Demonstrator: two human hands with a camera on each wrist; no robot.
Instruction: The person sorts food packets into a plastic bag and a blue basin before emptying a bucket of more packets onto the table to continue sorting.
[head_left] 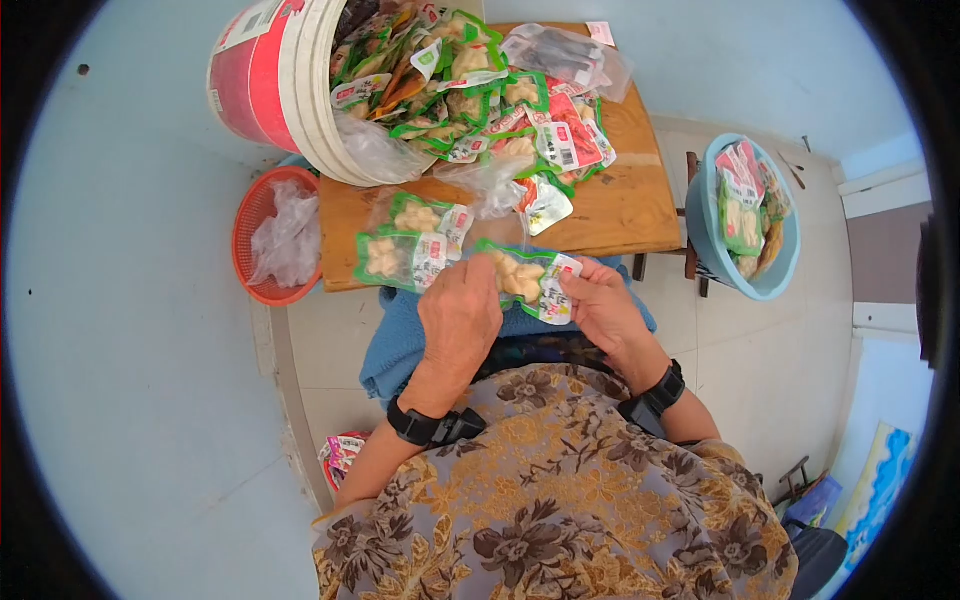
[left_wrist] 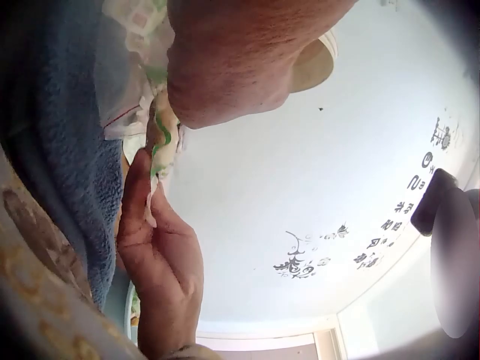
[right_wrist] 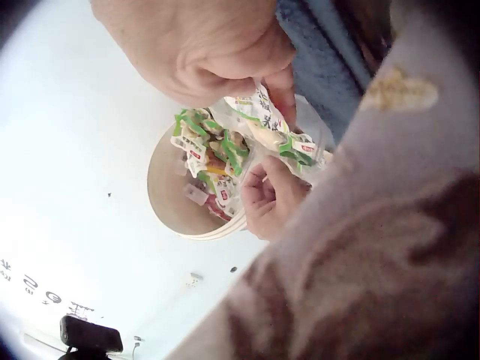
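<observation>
Over the lap, both hands are at a clear snack packet (head_left: 520,280) with a green edge and pale lumps inside. My right hand (head_left: 605,312) pinches its white-labelled right end between thumb and fingers. At the other end, my left hand (head_left: 460,318) grips the packet with curled fingers, covering that corner. The right wrist view shows the left hand (right_wrist: 274,199) close by the green end of the packet (right_wrist: 266,135). Just beyond the left hand, two similar packets lie overlapping on the table edge, the nearer packet (head_left: 385,258) partly over the farther packet (head_left: 418,215).
A tipped white-and-red bucket (head_left: 305,90) spills many packets onto the wooden table (head_left: 640,200). Left of the table stands a red basket (head_left: 245,240) with clear plastic; at right, a blue basin (head_left: 710,240) holds packets. A blue cloth (head_left: 385,360) covers the lap.
</observation>
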